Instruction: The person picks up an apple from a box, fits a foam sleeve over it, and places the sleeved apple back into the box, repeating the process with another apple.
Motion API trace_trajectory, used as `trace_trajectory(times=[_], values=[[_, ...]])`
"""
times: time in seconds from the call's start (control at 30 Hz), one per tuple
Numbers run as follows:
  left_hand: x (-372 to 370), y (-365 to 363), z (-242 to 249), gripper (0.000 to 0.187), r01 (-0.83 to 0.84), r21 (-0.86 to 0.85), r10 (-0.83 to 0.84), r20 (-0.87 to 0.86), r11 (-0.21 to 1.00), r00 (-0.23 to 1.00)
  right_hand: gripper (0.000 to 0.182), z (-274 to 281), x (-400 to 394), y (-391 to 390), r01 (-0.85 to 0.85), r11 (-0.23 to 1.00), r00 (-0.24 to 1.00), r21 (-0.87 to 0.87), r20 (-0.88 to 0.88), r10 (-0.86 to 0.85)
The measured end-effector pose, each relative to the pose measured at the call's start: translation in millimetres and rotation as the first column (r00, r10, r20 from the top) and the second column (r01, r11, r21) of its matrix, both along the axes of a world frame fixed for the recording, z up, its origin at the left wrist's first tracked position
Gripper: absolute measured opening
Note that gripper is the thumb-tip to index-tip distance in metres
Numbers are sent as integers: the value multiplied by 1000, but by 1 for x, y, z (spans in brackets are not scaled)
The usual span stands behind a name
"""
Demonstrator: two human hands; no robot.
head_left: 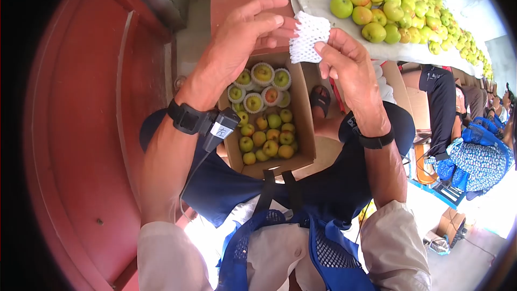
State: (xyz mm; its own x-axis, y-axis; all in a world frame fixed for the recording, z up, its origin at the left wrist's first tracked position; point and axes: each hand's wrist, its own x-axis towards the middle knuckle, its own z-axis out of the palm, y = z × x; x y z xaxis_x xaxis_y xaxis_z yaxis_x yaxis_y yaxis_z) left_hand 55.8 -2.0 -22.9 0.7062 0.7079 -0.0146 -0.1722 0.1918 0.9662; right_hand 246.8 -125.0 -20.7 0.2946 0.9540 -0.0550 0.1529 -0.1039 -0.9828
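Observation:
A white foam net sleeve (309, 36) is pinched between the thumb and fingers of my right hand (344, 56). It looks flat, with no apple showing in it. My left hand (253, 24) is beside the sleeve, fingers spread and partly stretched, their tips right at its left edge. Below both hands stands an open cardboard box (301, 129) between my knees. Several apples in foam sleeves (263, 74) sit at its far end, and bare green and reddish apples (270, 147) fill the near part.
A cloth-covered table (344, 24) at the upper right bears a large heap of green apples (393, 8). To the left is a red door (81, 129). Other people sit along the right, one in a blue patterned garment (476, 164). A small carton (451, 223) stands on the floor.

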Motion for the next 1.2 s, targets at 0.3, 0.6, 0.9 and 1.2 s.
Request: trace_trajectory(times=[0.3,0.6,0.9,1.2], values=[[-2,1,-8,42,105,8,-105,11,994,994,25,5,15,-2,-225,973,892,45,-391,225],[-3,6,-13,41,387,-293,-324,241,874,915,26,-5,27,6,-393,896,608,205,-673,421],[-9,19,-30,40,549,-205,-456,368,810,810,42,-8,-7,10,-52,998,663,41,-746,65],[-14,15,-12,48,530,-170,-402,476,831,782,25,-83,-17,23,-309,948,765,-77,-612,199]])
